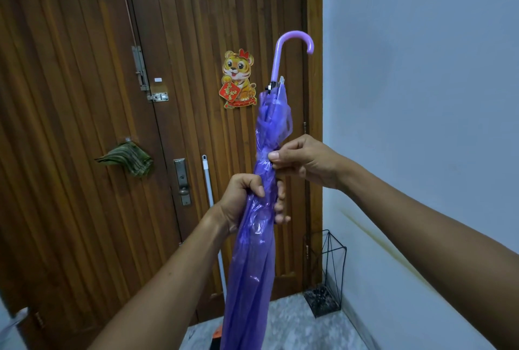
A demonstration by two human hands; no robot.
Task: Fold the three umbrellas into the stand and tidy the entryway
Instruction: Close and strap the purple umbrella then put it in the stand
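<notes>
1. The left hand (pixel 247 200) grips the folded purple umbrella (pixel 258 226) around its middle.
2. The right hand (pixel 303 163) pinches the canopy just above.
3. The umbrella stands nearly upright in the air, its hooked handle (pixel 292 46) on top.

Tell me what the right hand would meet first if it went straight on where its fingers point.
The purple umbrella, whose rolled canopy the right hand pinches now. Behind it, probably the wooden door.

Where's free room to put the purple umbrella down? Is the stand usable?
The wire stand, in the corner between door and wall, shows nothing inside its frame. Bare floor lies between it and the umbrella. It is crowded left of the umbrella: a white pole leans on the door, with an orange object below it.
</notes>
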